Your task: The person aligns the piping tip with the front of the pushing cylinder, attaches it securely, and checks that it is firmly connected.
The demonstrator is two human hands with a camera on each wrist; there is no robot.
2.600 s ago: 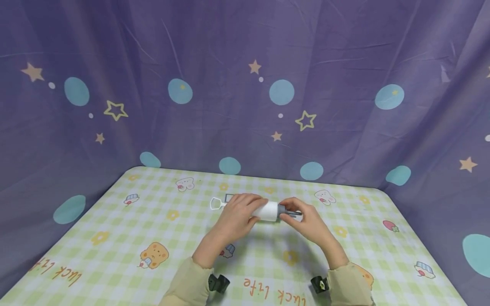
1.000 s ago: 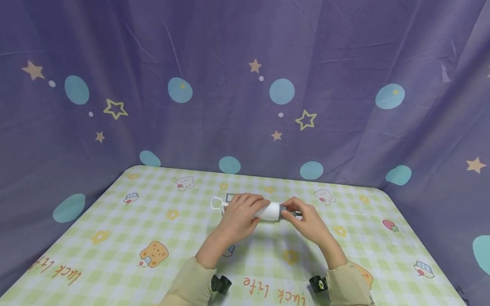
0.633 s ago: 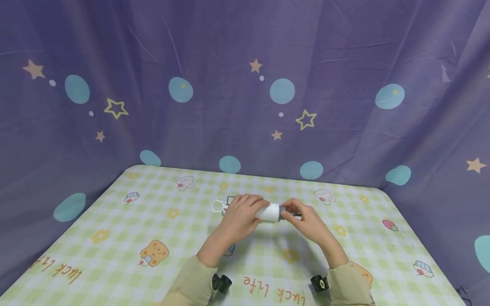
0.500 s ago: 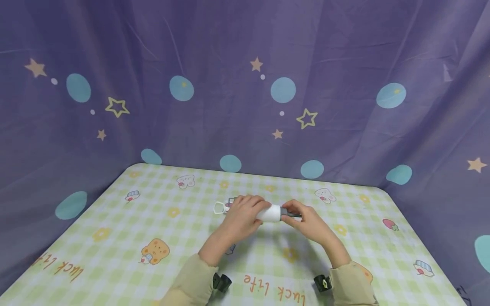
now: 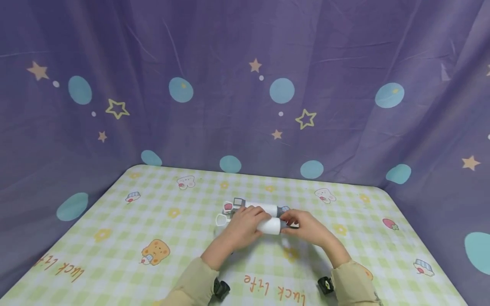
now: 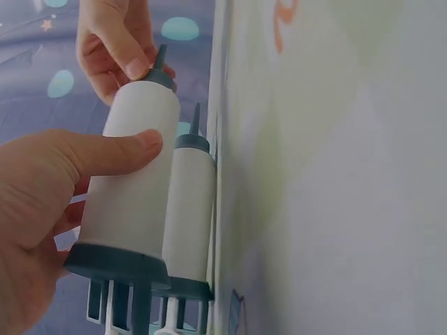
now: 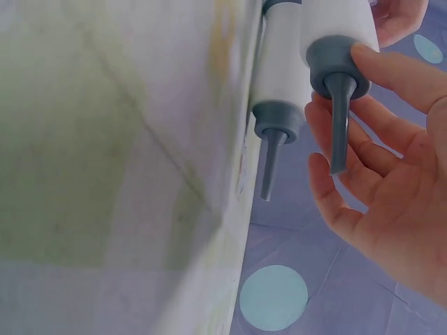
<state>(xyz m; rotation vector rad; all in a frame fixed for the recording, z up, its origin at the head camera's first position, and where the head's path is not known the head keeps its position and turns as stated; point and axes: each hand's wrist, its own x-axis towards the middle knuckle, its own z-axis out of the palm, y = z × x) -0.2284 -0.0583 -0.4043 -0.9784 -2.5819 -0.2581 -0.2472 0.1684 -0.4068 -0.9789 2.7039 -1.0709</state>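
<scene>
A white-barrelled syringe (image 5: 271, 226) with a grey collar, thin grey nozzle and white pull ring lies across both hands. My left hand (image 5: 242, 228) grips its barrel, thumb along the near side in the left wrist view. At the other end my right hand (image 5: 308, 229) pinches the grey collar (image 7: 334, 57) between thumb and fingers; the nozzle points out past them. Just behind, a second similar syringe (image 5: 268, 208) rests on the table, and no hand holds it. Fingers hide part of the held barrel, and my left hand covers part of its handle end.
The table (image 5: 183, 238) wears a green-and-white checked cloth with printed cartoons and lettering. A purple curtain (image 5: 229, 85) with stars and blue dots hangs behind and at both sides. A dark wrist mount (image 5: 221, 290) sits at the left sleeve, another (image 5: 326, 285) at the right.
Both hands have drawn the held syringe nearer to the person and slightly right. The second syringe, mostly covered before, now shows behind it. The grip of both hands looks unchanged.
</scene>
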